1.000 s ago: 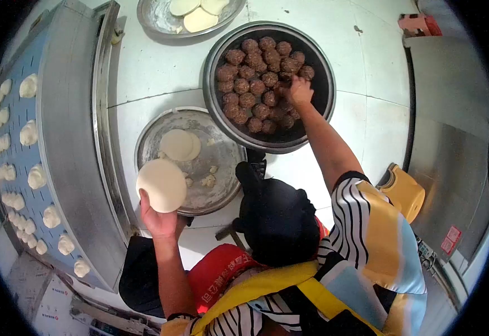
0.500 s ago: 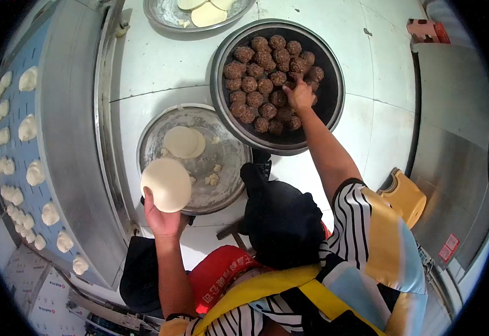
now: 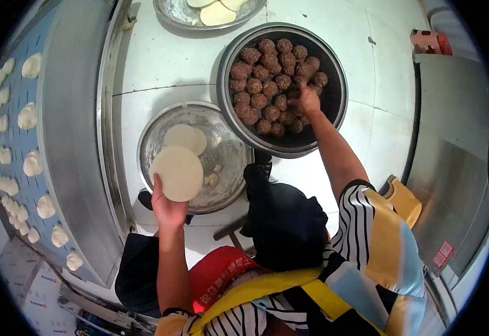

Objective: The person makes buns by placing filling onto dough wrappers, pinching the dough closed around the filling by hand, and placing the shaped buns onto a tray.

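Note:
My left hand (image 3: 169, 208) grips a round, flat dough wrapper (image 3: 177, 173) by its lower edge, thumb on top. The wrapper is above a floured metal tray (image 3: 230, 193), where two more dough rounds (image 3: 181, 137) overlap beside small dough scraps (image 3: 213, 179). My right hand (image 3: 307, 102) is inside a dark round basin (image 3: 325, 134), among many brown balls of filling (image 3: 269, 88). Its fingers reach in between the balls at the right of the pile. They are partly hidden and blurred, so whether they grasp one is unclear.
At the top, another metal bowl (image 3: 168, 19) holds several dough rounds. A blue conveyor belt (image 3: 17, 143) with pale dough pieces (image 3: 32, 163) runs along the left, behind a metal rail (image 3: 82, 140). A person in a dark cap (image 3: 283, 218) is close below. A yellow stool (image 3: 404, 203) stands at right.
My left hand has moved the wrapper slightly right and up over the tray. My right hand has shifted slightly among the filling balls. The dough pieces on the belt have moved up the view.

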The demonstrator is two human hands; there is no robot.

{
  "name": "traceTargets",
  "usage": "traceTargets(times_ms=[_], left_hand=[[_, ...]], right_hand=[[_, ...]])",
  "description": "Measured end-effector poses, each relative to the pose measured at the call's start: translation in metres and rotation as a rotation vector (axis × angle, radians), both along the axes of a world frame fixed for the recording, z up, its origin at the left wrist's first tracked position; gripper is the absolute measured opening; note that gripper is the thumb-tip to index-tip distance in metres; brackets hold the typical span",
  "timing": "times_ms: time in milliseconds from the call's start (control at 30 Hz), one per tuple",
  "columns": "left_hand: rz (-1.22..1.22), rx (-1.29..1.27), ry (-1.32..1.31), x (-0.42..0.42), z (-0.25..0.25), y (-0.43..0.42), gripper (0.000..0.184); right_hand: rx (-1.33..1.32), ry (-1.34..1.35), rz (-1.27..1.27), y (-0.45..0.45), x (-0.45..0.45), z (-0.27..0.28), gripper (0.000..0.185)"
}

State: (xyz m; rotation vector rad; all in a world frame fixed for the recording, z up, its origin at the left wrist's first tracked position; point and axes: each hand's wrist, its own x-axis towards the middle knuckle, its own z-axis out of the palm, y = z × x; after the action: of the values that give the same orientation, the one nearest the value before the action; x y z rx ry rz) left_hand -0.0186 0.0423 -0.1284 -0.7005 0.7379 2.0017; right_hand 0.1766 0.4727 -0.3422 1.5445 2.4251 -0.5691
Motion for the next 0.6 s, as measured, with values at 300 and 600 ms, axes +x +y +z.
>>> traceTargets(times_ms=[300,600], left_hand=[[0.006,0.139,0.067,0.020,0.016,0.021,0.049],[0.061,0.484,0.237,0.050,0.111,0.008,0.056]], right_hand=[[-0.866,0.670,0.062,-0.096,-0.066,0.252,0.062],[-0.269,0.533,1.037,-0.262,-0.117,0.411,0.062]])
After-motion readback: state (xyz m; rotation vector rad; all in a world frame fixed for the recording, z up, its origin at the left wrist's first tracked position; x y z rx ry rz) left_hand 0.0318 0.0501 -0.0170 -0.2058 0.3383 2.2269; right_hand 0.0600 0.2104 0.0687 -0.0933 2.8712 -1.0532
